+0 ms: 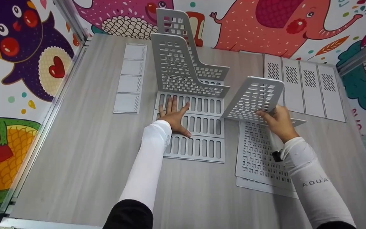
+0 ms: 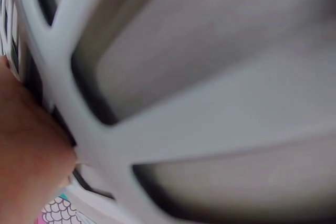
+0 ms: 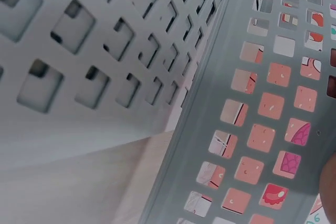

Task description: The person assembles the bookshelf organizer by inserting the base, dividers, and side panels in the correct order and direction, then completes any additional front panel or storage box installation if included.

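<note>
My left hand [image 1: 173,120] lies with fingers spread on a grey base panel [image 1: 195,137] with rows of long slots. In the left wrist view, that hand [image 2: 29,156] shows at the left edge beside the slotted surface [image 2: 220,114]. Two perforated L-shaped side panels stand upright at the base's far end, a front one [image 1: 170,54] and a rear one [image 1: 183,16]. To the right, my right hand [image 1: 278,122] grips a similar perforated panel [image 1: 246,92], tilted, thumb on its near face. The right wrist view shows this panel [image 3: 170,182] close up.
Below the right hand, more perforated panels [image 1: 245,168] lie stacked flat on the grey wood-look table [image 1: 84,143]. A strip of pale sectioned panel [image 1: 127,84] lies left, and pale panels with slanted slots [image 1: 310,92] lie back right. Cartoon-printed walls [image 1: 234,28] enclose the table.
</note>
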Demonstrator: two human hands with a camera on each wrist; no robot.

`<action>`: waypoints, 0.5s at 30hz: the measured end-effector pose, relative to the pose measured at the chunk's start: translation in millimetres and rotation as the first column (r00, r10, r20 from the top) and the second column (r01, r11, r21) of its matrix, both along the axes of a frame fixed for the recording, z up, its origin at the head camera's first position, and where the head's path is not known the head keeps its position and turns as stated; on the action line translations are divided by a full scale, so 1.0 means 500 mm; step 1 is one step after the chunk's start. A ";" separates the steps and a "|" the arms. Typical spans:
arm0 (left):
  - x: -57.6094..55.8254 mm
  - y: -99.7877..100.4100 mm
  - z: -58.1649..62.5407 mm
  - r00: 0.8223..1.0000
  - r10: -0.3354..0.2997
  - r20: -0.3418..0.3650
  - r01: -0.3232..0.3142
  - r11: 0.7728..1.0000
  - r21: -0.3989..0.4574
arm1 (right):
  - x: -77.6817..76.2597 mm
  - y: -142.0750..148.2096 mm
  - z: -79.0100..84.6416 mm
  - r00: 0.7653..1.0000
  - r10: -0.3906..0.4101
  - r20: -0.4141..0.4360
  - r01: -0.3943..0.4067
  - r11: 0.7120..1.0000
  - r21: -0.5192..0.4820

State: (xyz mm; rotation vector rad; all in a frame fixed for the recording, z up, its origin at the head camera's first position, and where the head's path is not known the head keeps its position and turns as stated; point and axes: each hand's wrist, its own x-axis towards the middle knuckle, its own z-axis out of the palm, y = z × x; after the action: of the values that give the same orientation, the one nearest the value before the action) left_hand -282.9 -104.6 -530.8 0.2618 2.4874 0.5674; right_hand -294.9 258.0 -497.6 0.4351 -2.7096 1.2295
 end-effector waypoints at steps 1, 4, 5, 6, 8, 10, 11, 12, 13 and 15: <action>0.000 0.000 0.000 1.000 0.000 -0.003 0.000 1.000 -0.003 | -0.002 -0.001 0.001 1.000 -0.002 0.005 0.002 1.000 0.000; -0.002 -0.001 -0.001 1.000 -0.002 -0.005 0.002 1.000 -0.016 | -0.006 -0.003 0.004 1.000 -0.006 0.028 0.006 1.000 -0.010; -0.002 0.000 -0.002 1.000 -0.002 -0.005 0.002 1.000 -0.019 | -0.007 -0.005 0.006 0.999 -0.008 0.035 0.008 1.000 -0.015; -0.003 0.001 -0.003 1.000 -0.002 -0.004 0.002 1.000 -0.021 | -0.008 -0.007 0.007 0.999 -0.009 0.045 0.010 1.000 -0.025; -0.003 0.003 -0.003 1.000 -0.001 -0.006 0.001 1.000 -0.026 | -0.009 -0.013 0.010 0.997 0.007 0.072 -0.005 1.000 -0.027; -0.002 0.003 -0.003 1.000 0.003 -0.006 -0.003 1.000 -0.029 | -0.012 -0.021 0.013 0.995 0.024 0.097 -0.021 0.999 -0.027; -0.002 0.002 -0.003 1.000 0.005 -0.005 -0.005 1.000 -0.026 | -0.014 -0.026 0.013 0.994 0.032 0.104 -0.029 0.999 -0.027; -0.001 0.002 -0.003 1.000 0.006 -0.003 -0.006 1.000 -0.023 | -0.015 -0.030 0.013 0.993 0.038 0.112 -0.035 0.999 -0.031; -0.002 0.001 -0.002 1.000 0.005 -0.001 -0.005 1.000 -0.020 | -0.016 -0.034 0.013 0.993 0.041 0.111 -0.038 0.999 -0.032; -0.002 0.000 -0.001 1.000 0.003 0.004 -0.003 1.000 -0.016 | -0.017 -0.038 0.012 0.995 0.036 0.096 -0.032 0.999 -0.040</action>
State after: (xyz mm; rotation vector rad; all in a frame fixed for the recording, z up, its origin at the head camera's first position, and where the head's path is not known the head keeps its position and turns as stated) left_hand -284.0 -104.5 -531.5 0.2502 2.4881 0.5488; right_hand -303.4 238.8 -491.4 0.4298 -2.7639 1.3436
